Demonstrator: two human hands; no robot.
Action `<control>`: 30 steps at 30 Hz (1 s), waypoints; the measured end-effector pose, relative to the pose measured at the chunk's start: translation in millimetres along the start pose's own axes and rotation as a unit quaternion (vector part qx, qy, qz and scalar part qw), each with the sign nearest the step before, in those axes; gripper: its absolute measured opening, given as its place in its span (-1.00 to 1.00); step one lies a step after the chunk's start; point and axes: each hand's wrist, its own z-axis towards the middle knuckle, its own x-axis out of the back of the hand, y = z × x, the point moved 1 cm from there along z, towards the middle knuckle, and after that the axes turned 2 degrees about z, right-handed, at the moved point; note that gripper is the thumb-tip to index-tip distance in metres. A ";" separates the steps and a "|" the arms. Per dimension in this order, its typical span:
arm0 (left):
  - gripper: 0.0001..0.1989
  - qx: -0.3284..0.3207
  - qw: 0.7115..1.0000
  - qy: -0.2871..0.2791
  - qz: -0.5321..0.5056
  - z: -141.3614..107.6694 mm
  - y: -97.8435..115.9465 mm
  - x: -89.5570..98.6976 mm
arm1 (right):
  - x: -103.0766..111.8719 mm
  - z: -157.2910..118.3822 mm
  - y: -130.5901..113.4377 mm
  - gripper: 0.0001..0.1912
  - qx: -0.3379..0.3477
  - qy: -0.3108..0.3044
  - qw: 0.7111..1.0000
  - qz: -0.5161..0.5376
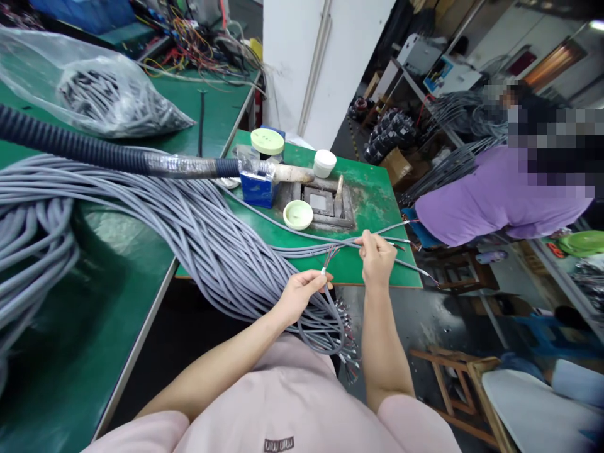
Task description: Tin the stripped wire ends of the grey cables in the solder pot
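My left hand pinches a grey cable near its end, where several thin stripped wires fan upward from a white collar. To the right, my right hand is closed at a few grey cables that lie across the green table; their wire ends stick out past it to the right. What lies inside its fingers is hidden. A thick bundle of grey cables runs from the left table down beside my left hand, with many bare ends hanging over the edge by my lap.
Behind my hands are a solder pot set in the table, a pale green dish, a white cup and a round-lidded container. A black corrugated hose crosses from the left. A co-worker in purple is at right.
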 end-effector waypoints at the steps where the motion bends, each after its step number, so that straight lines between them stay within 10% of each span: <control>1: -0.61 0.000 1.000 0.001 -0.002 0.4 0.1 0.1 | 3.6 -3.4 -0.7 -0.57 -0.001 -0.002 1.000 0.006; 15: -0.61 -0.009 1.000 0.002 0.001 1.2 0.8 -0.9 | -12.0 -32.8 -18.7 -0.83 -0.047 -0.130 0.985 0.107; 30: -0.62 -0.014 1.000 -0.023 -0.009 3.5 -2.7 4.6 | -35.5 -32.0 3.9 -0.83 -0.165 -0.134 0.941 0.262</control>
